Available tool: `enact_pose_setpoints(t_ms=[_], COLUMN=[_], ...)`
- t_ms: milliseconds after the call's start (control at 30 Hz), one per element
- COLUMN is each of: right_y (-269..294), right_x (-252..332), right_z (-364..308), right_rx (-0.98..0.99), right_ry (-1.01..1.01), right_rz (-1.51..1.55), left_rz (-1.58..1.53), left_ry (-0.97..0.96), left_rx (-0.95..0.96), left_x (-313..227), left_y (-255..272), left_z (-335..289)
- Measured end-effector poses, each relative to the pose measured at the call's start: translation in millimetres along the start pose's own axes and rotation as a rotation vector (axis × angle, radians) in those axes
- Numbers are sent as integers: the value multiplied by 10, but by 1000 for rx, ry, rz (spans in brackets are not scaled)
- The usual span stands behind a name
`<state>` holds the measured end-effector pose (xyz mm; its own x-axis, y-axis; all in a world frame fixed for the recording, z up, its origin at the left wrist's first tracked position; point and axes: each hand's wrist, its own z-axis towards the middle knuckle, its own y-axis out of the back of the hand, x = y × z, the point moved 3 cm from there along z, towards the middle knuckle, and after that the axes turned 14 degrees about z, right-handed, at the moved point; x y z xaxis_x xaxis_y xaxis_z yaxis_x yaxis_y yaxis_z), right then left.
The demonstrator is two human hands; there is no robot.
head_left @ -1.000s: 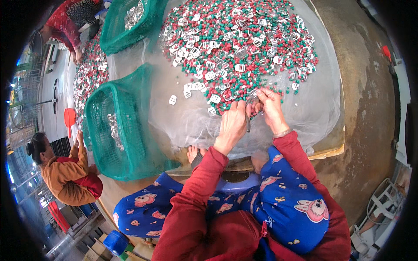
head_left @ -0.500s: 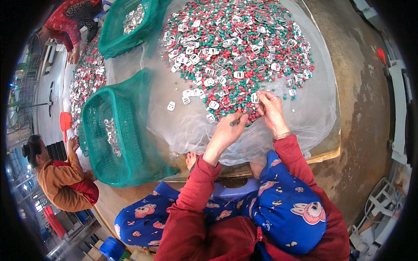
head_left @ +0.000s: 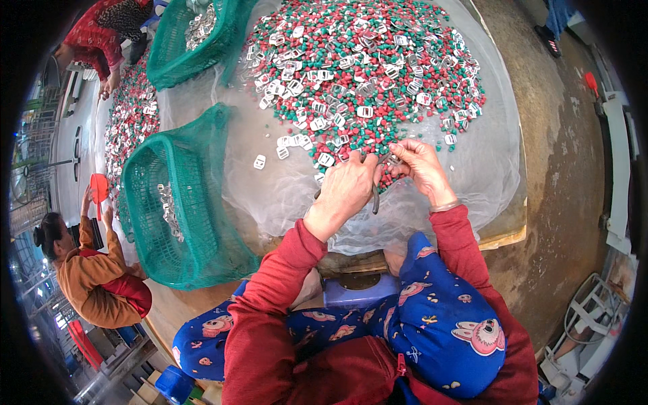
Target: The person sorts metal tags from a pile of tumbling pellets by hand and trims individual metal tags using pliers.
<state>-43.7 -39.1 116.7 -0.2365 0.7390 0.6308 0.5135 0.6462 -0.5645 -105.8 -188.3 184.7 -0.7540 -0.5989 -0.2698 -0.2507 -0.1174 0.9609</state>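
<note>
Translucent white mesh sheet (head_left: 498, 172), bearing mixed heap of red and green pellets and silvery buckles (head_left: 378, 74). Green plastic mesh basket (head_left: 202, 226), left of heap. Left hand (head_left: 344, 192): grip folded around dark curved-handled tool (head_left: 375, 200). Right hand (head_left: 426, 173): grip pinched on small silvery metal buckle (head_left: 389, 159), between hands.

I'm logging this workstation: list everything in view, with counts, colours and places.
Buckles: many, white and silver, in heaps and baskets
Pellets: countless, red and green, heaped with buckles
Sheet: one, white, under main heap
Baskets: two, green, left of centre
Paddle: one, red, far left
Stool: one, blue, between the knees
Tub: one, blue, lower left
Frame: one, white, lower right
Co-workers: two, red and brown tops, left; third's leg, upper right
Tool: one, dark, left hand
Legs: two, blue trousers, lower middle
Left hand: one, red sleeve, holding tool
Right hand: one, red sleeve, pinching buckle
</note>
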Motion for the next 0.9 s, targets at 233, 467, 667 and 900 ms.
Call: enact_pose_setpoints(t_ms=[233, 467, 667, 900], right_y=[-38, -150, 17, 282], right_x=[91, 142, 40, -24], right_z=[-76, -186, -112, 262], right_rx=[18, 116, 199, -18], right_ry=[-34, -5, -190, 296], right_rz=[-32, -173, 145, -594], left_rz=[37, 126, -267, -669], left_ry=[-70, -99, -310, 163], left_rx=[-25, 38, 58, 180], left_x=[-63, -69, 90, 310], left_y=[74, 96, 11, -346], left_z=[26, 11, 81, -155])
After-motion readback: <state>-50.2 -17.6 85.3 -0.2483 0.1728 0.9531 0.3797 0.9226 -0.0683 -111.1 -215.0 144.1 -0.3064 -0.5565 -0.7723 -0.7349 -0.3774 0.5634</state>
